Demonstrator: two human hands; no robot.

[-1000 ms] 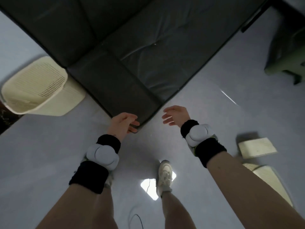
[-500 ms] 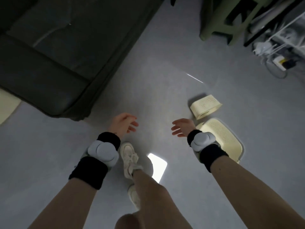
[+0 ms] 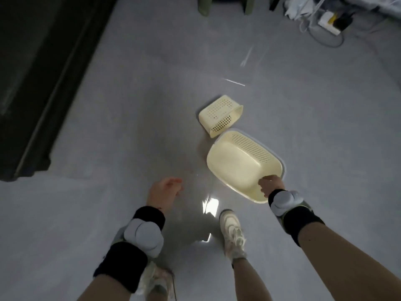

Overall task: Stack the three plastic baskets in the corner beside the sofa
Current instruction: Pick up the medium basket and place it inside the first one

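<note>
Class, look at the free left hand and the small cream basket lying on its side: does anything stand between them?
Nothing visible does: only bare grey floor separates the left hand from the small basket.

The sofa (image 3: 32, 83) is cut off by the top and left edges and shows only as a dark smeared mass. The green stool (image 3: 225, 5) loses all but its legs to the top edge. The cables and white plug block (image 3: 327, 20) at top right are blurred and partly out of frame. The right hand (image 3: 271, 187) hides the near rim of the larger basket (image 3: 240, 166), and its fingertips vanish inside, so the grip is only partly seen. The left hand (image 3: 163, 192) is motion-blurred. The left shoe (image 3: 158, 283) lies mostly behind the left forearm.
</note>
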